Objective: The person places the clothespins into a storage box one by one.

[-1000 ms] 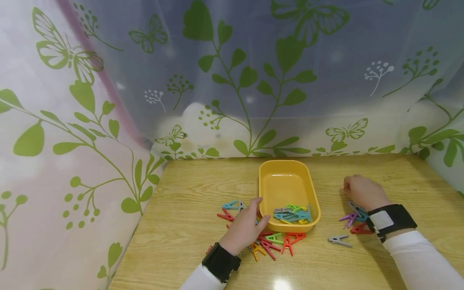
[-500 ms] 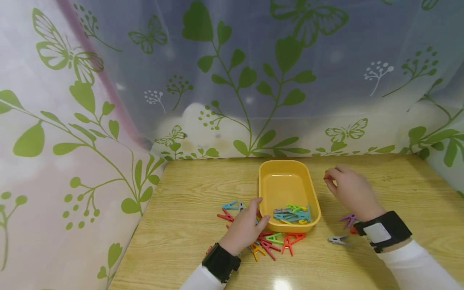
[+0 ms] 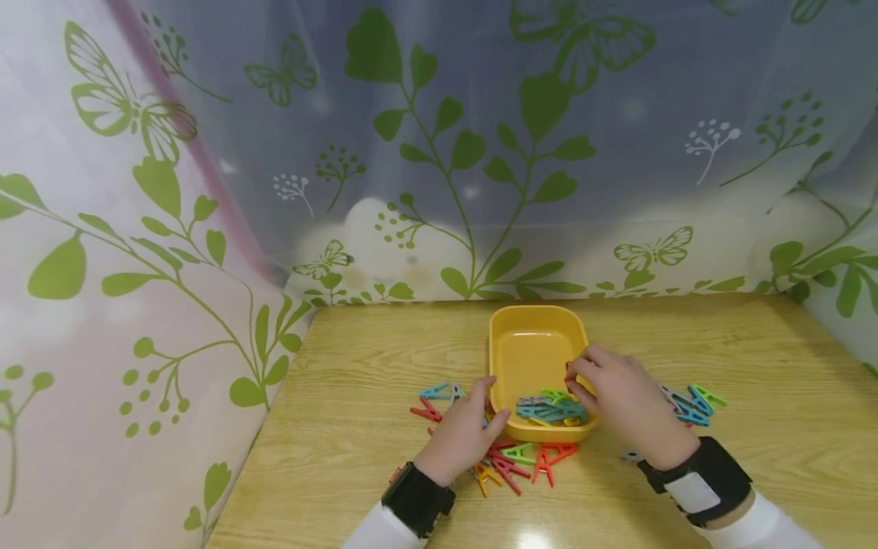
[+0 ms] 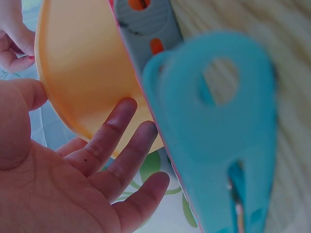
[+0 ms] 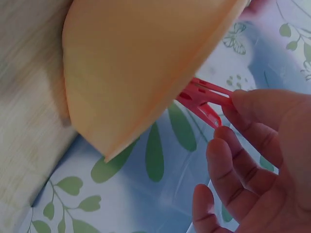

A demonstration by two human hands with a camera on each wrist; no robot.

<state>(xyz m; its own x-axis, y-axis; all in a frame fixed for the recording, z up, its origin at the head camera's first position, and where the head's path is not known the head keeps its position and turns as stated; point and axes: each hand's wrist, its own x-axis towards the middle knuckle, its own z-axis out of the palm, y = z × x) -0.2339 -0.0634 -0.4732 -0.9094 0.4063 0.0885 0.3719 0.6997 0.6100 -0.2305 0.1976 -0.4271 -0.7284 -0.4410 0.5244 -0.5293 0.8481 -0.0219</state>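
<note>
A yellow bin [image 3: 524,362] stands on the table, with several turquoise, green, grey and yellow clothespins [image 3: 552,408] at its near end. My left hand [image 3: 458,438] rests against its left side, thumb and extended fingers touching the plastic. Over the right rim, my right hand [image 3: 627,404] pinches a red clothespin [image 5: 200,101] between thumb and fingertips; the head view shows only a sliver of it. Multicoloured clothespins [image 3: 507,469] lie around and partly beneath my left hand. A turquoise clothespin [image 4: 189,136] looms close in the left wrist view.
To the right of the bin, a smaller group of blue, grey and green clothespins [image 3: 694,404] lies partly behind the right forearm. A grey clothespin [image 3: 632,456] peeks out near that wrist. Behind the wooden table [image 3: 384,335] hangs a leaf-patterned curtain [image 3: 439,152].
My right hand has lifted from the right-hand clothespins and moved left to the bin's right rim, carrying the red clothespin. The left hand and bin have stayed in place.
</note>
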